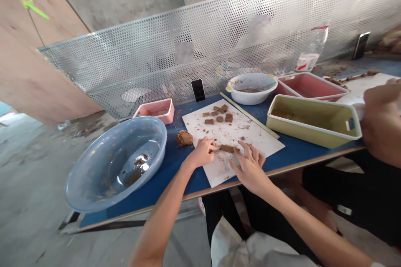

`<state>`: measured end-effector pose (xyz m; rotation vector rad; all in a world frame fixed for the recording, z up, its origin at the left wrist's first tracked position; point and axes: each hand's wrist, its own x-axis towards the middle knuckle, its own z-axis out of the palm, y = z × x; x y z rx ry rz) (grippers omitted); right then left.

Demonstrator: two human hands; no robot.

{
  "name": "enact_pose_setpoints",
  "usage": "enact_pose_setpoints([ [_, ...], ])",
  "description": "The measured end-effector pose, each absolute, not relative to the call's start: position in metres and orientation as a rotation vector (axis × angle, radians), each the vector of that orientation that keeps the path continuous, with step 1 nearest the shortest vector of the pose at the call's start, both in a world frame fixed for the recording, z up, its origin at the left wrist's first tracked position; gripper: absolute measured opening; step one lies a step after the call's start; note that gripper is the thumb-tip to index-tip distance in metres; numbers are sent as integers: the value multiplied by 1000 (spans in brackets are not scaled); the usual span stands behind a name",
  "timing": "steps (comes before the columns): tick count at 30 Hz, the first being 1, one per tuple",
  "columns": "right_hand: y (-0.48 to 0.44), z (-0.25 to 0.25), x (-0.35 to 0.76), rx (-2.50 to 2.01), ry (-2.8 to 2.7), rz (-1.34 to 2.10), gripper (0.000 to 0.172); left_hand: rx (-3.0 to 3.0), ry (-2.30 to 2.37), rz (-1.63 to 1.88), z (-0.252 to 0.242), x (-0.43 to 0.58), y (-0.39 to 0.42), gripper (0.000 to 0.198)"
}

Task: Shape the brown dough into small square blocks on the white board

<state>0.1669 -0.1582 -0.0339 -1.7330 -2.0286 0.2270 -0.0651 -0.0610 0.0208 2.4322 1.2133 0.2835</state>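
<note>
A small brown clay bar point(227, 148) lies on a white sheet point(216, 175) between my two hands. My left hand point(204, 152) has its fingers curled, with the fingertips at the bar's left end. On the other end, the bent fingers of my right hand point(250, 162) hold the bar, the thumb lower and apart from it. Farther up the sheet are several short clay blocks point(219, 119) and scattered crumbs. Left of the sheet, near my left hand, sits a rough clay lump point(184, 138).
A big blue basin point(94, 167) with some wet residue overhangs the table's left end. A pink tray point(171, 112), a phone point(198, 90), a flat strip point(250, 116), a white bowl point(250, 96) and an olive tub point(313, 131) surround the sheet. Another person's hand point(384, 121) is at right.
</note>
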Motion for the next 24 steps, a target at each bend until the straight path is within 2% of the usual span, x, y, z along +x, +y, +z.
enact_pose_setpoints([
  [11,-164,-24,173,-1656,-2061,175,52,2444,1232,341,24,-63,-63,53],
  [16,-145,-2,230,-1646,-2054,65,48,2457,1366,524,21,-65,-60,49],
  [21,-78,38,367,-2023,-1728,-90,65,2493,1343,540,15,-66,-56,48],
  [24,-38,53,435,-2264,-1601,-81,95,2503,1316,504,14,-65,-56,48],
])
